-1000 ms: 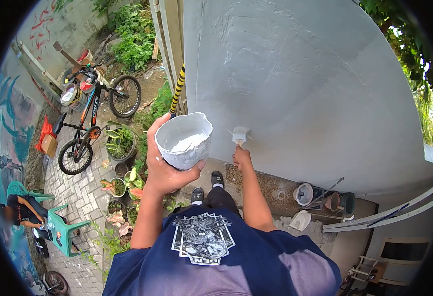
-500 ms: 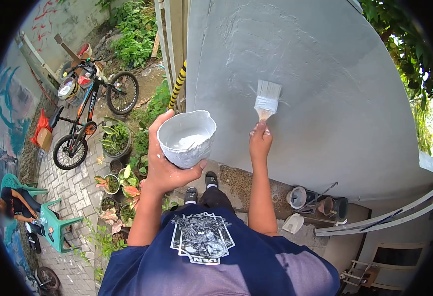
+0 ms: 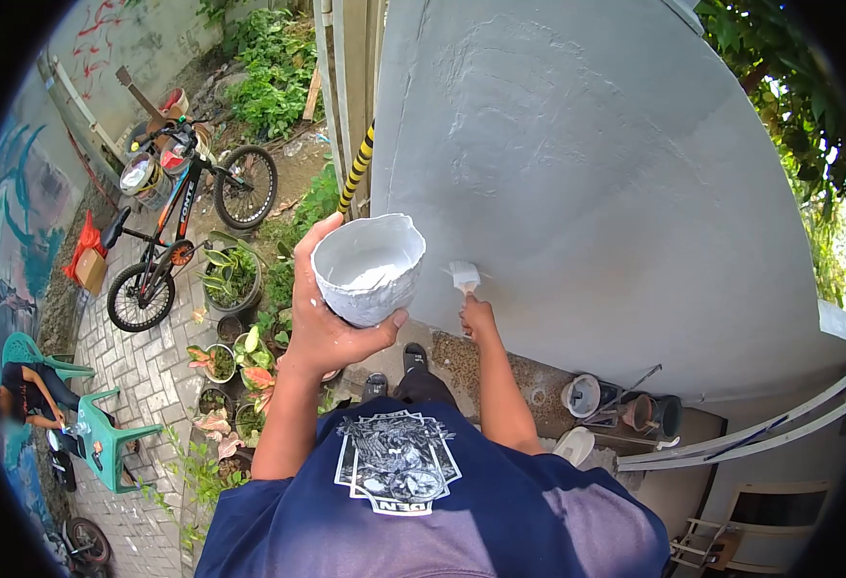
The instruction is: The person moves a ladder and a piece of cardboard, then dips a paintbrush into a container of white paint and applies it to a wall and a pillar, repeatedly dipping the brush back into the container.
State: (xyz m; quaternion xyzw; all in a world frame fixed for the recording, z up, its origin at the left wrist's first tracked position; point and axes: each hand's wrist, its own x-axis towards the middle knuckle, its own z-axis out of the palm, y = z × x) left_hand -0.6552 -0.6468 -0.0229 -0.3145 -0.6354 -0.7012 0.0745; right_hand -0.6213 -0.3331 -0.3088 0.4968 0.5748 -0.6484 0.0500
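My left hand [image 3: 336, 332] is wrapped round a rough, paint-crusted bowl [image 3: 370, 294], which holds some white paint [image 3: 377, 276]. The fingers lie along its far side and the thumb presses near its base. In my right hand [image 3: 478, 316] is the handle of a flat paintbrush [image 3: 463, 276] with white-coated bristles. The bristles point away from me, at the lower part of a grey-painted wall [image 3: 587, 212]; they seem to touch it. Ridges and patches show in the wall's coating.
Buckets [image 3: 580, 395] and a white scoop-like container [image 3: 575, 445] stand at the wall's foot on the right. Potted plants [image 3: 230, 275] line the left, with a bicycle [image 3: 168, 217] beyond. A person [image 3: 33, 395] sits by a green table [image 3: 105, 443]. A striped pole [image 3: 356, 171] stands beside the wall.
My right hand has swept the paintbrush down the wall, closer to me and slightly left. The bowl in my left hand stays almost in place.
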